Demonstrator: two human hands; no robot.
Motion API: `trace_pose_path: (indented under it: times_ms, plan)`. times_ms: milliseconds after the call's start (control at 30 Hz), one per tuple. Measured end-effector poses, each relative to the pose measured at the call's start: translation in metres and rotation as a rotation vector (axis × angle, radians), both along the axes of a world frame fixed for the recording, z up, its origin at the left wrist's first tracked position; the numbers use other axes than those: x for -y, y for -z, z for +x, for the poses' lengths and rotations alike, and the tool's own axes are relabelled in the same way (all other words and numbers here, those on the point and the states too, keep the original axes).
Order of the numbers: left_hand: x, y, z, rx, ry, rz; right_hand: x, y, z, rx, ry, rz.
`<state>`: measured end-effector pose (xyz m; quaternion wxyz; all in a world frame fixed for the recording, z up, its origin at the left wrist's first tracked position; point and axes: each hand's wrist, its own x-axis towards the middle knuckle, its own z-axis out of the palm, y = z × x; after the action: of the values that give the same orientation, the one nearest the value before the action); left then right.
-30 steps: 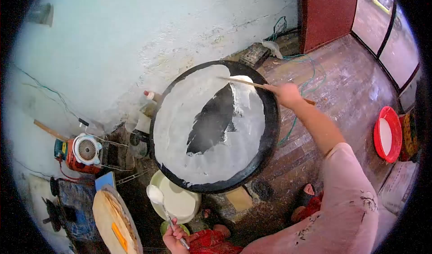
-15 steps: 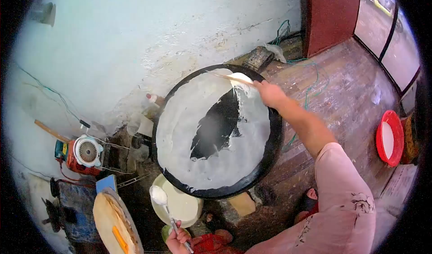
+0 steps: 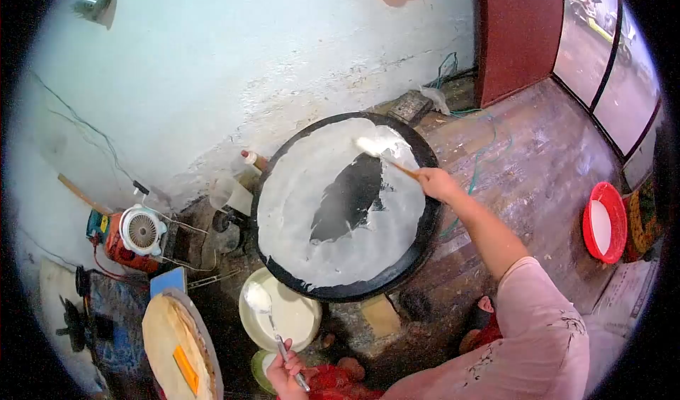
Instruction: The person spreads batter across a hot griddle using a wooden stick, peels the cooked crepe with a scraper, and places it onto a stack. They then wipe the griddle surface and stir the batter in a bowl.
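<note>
A round white unit with a ribbed grille (image 3: 143, 231) sits near the pale, flaking plaster wall (image 3: 205, 53); a flat dark-red panel (image 3: 516, 39) stands beside the brown, plank-patterned floor (image 3: 542, 163). A dark, rough, blocky object (image 3: 410, 107) lies at the wall's foot.

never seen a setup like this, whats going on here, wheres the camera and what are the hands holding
There's no machine doing the handling: these are a person's two bare hands. The camera sits on their head, looking forward and down.

The right hand grips a thin wooden tool over a big round dark plate. A white, batter-like layer covers much of that plate, with a dark bare patch near the middle.

The left hand holds a ladle, its whitened bowl over a tub of pale liquid as seen from here.
</note>
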<state>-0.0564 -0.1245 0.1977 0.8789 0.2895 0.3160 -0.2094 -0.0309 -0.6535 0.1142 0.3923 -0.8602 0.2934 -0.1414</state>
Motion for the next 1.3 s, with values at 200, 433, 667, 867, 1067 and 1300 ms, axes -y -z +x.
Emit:
trace_pose_path:
  times_ms: [200,433,667,867,1067,1300]
  plan:
    - [-0.011,0.006,-0.005,0.001,0.023,0.017,-0.024,-0.001,0.000,-0.017,0.087,0.019]
    - [-0.022,0.000,-0.010,0.004,0.047,-0.038,-0.065,-0.059,-0.034,-0.299,0.142,-0.200]
    - [-0.031,-0.002,-0.018,0.038,0.042,-0.114,-0.084,0.031,-0.014,-0.058,0.084,0.014]
    - [-0.038,-0.002,-0.019,0.018,0.042,-0.131,-0.111,-0.032,-0.009,-0.240,0.136,0.016]
    - [-0.047,0.003,-0.021,0.027,0.048,-0.130,-0.140,-0.048,-0.027,-0.318,-0.123,-0.114]
    - [-0.053,0.004,-0.021,0.062,0.066,-0.075,-0.119,0.005,-0.054,-0.062,0.236,-0.068]
